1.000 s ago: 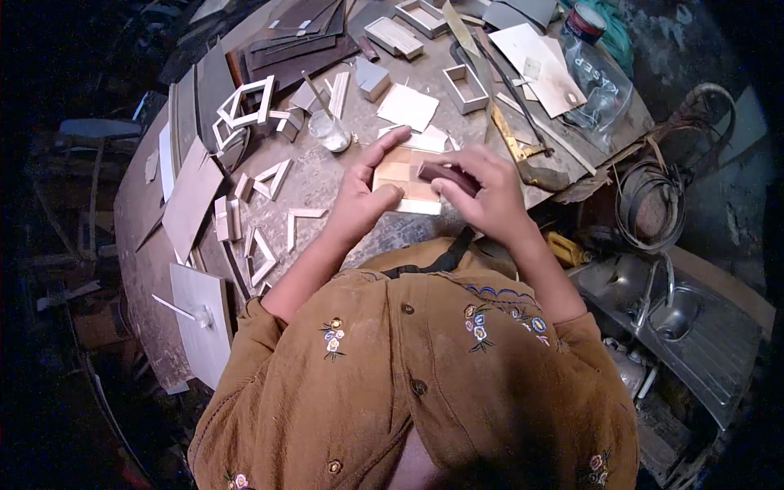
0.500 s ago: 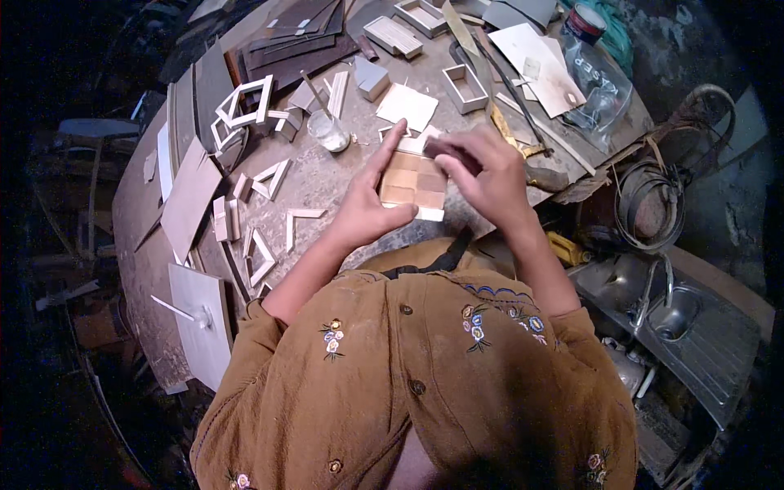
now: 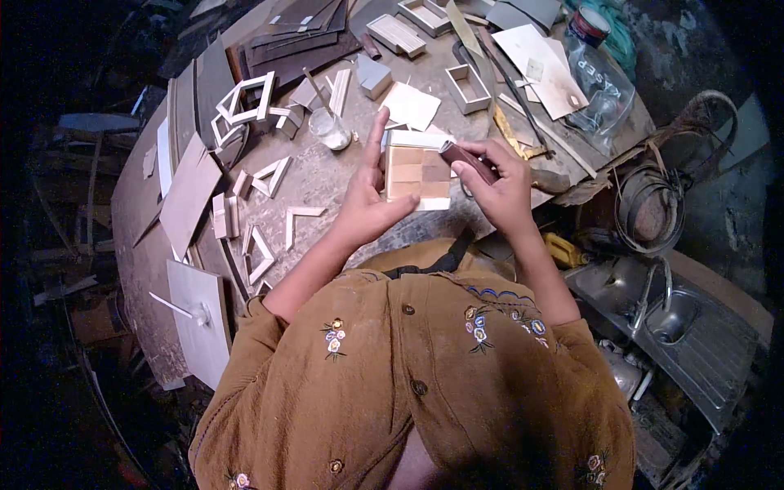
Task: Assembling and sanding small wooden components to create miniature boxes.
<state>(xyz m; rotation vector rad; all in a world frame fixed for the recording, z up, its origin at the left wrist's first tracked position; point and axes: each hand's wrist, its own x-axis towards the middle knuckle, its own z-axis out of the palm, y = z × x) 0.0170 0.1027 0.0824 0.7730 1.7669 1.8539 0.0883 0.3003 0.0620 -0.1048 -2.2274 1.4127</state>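
In my left hand [image 3: 369,200] is a small square wooden piece [image 3: 420,173], its face a patchwork of light and mid-brown wood blocks with pale strips at the top and bottom edges. The thumb presses on the near edge and the fingers stretch along the left side. My right hand [image 3: 505,186] grips a dark brown block [image 3: 472,161], which looks like a sandpaper-wrapped sanding block, at the upper right corner of the piece. Beyond them a pale square sheet [image 3: 410,106] lies on the workbench [image 3: 343,163].
A jar of white paste with a stick [image 3: 329,131] stands left of centre. Several wooden frames [image 3: 261,98] lie further left. An open wooden tray [image 3: 468,88], a yellow-handled saw [image 3: 508,132] and a plastic bag [image 3: 603,91] are at the right. A metal sink [image 3: 670,318] sits low right.
My right hand has drawn slightly right and toward me with the block, from over the patterned face to its corner. The wooden piece has shifted slightly up and right.
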